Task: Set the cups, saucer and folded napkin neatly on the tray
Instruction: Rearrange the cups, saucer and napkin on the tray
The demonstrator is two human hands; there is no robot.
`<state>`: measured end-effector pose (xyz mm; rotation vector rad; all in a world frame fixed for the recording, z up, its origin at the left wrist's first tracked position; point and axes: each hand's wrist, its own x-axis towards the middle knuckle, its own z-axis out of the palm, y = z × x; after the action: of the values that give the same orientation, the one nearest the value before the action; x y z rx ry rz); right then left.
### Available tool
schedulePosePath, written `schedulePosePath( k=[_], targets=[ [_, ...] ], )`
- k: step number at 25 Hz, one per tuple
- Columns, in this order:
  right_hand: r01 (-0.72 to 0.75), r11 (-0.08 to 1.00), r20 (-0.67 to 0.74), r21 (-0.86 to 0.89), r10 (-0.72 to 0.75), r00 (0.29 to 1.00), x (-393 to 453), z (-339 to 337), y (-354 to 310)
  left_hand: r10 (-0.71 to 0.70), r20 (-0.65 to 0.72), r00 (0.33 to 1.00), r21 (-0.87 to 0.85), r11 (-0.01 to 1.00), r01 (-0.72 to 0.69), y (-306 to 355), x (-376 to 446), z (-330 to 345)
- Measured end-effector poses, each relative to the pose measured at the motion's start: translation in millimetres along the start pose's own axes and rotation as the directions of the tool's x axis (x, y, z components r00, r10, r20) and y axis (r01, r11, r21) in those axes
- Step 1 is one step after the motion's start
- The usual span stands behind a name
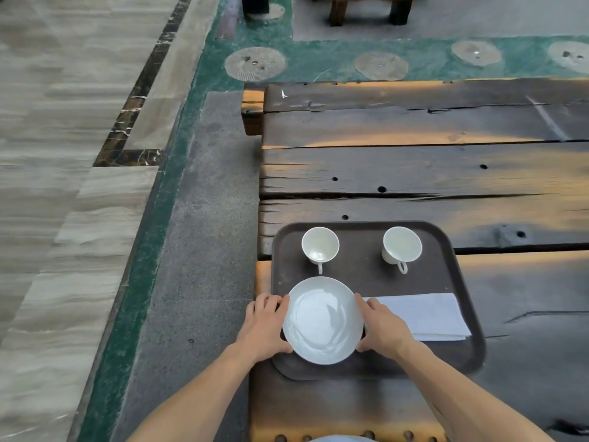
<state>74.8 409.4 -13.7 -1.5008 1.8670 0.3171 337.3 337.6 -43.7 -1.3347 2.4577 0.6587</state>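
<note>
1. My left hand and right hand grip the white saucer between them, one on each side of its rim, on the brown tray.
2. I judge I should settle it flat, then release both sides evenly.
3. Beyond my fingers stand two glossy porcelain cups; the folded napkin lies just beside my right hand, soft and rectangular.

Dark plank counter, cracked, bolt holes. Grey stone floor with green border, round inlays. Wooden stool legs at far edge.
</note>
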Motion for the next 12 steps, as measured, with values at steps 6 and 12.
schedulePosePath(
  k=[6,12],
  targets=[
    [-0.016,1.0,-0.024,-0.001,0.016,1.0,6,8,-2,0.009,0.01,1.0,0.024,1.0,-0.01,3,2,0],
    [-0.013,1.0,-0.042,-0.008,0.013,0.999,6,14,-4,0.003,0.044,0.999,-0.019,1.0,-0.002,1,6,-5]
  ],
)
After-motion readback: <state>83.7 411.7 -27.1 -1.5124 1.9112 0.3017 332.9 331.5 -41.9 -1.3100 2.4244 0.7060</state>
